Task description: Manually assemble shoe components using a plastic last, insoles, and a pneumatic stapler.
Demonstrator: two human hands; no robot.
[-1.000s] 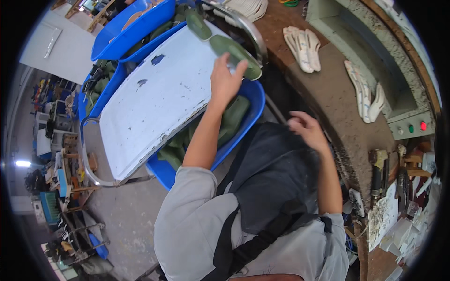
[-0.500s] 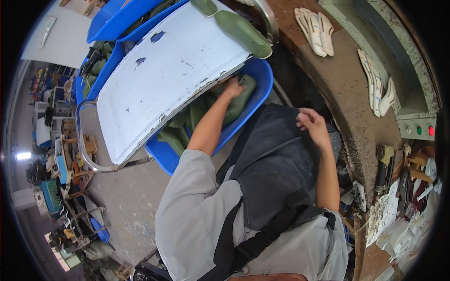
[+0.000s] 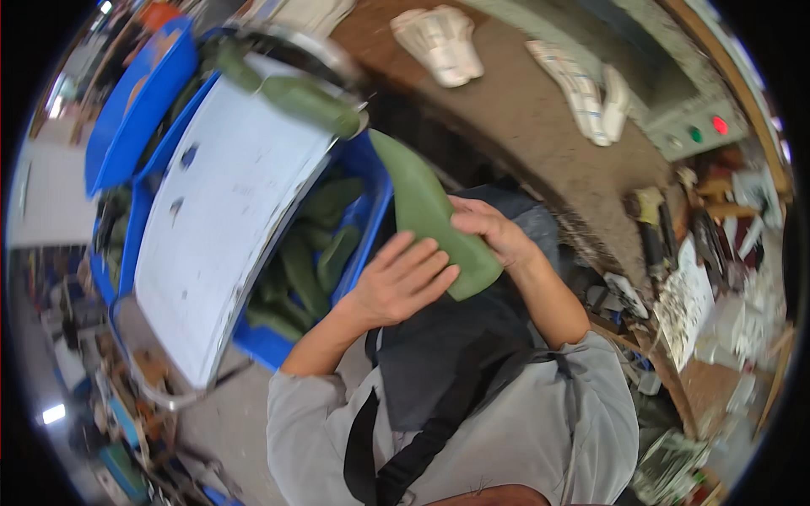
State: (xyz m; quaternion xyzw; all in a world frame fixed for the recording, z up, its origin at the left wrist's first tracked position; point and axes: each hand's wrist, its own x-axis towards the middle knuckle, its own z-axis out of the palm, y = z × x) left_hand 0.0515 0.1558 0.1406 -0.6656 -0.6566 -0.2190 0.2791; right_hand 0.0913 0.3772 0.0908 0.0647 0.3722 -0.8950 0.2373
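A green shoe last is tilted over my dark apron, its narrower end toward the top. My right hand grips its wider lower end from the right, thumb laid over the surface. From the left, my left hand lies against the same end with fingers stretched and slightly spread; what its palm touches is hidden. Left of my hands, a blue bin holds several more green lasts. Another green last rests on the white board that partly covers this bin.
Further blue bins stand beyond the board at the left. On the brown bench lie white striped insole-shaped pieces and a similar stack. A control panel with coloured lights sits at the right, above tools and scraps.
A shoe last has come out of the blue bin with my left hand. My right hand has moved left and taken hold of it. The view has turned toward the bench.
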